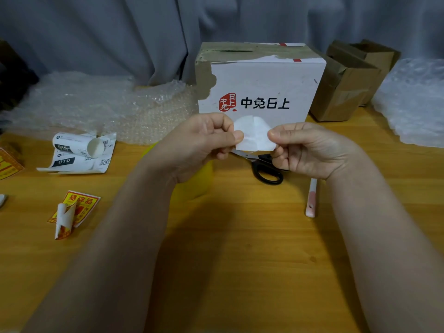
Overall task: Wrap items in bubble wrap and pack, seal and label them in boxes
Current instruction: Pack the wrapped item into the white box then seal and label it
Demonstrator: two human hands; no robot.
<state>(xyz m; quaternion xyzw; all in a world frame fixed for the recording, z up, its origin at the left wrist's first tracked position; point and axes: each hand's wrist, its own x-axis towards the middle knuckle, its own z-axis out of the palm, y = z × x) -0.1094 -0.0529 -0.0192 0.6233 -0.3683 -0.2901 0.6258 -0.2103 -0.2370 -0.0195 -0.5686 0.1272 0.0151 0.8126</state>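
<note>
The left hand (204, 143) and right hand (305, 150) pinch the white label (254, 137) by opposite edges, thumb on forefinger, above mid-bench before the white box (262, 82), where an uneven pull could tear or crease it.

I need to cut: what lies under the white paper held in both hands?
Black-handled scissors lie on the table. The paper hides their tips; the right hand covers part of a handle.
</note>
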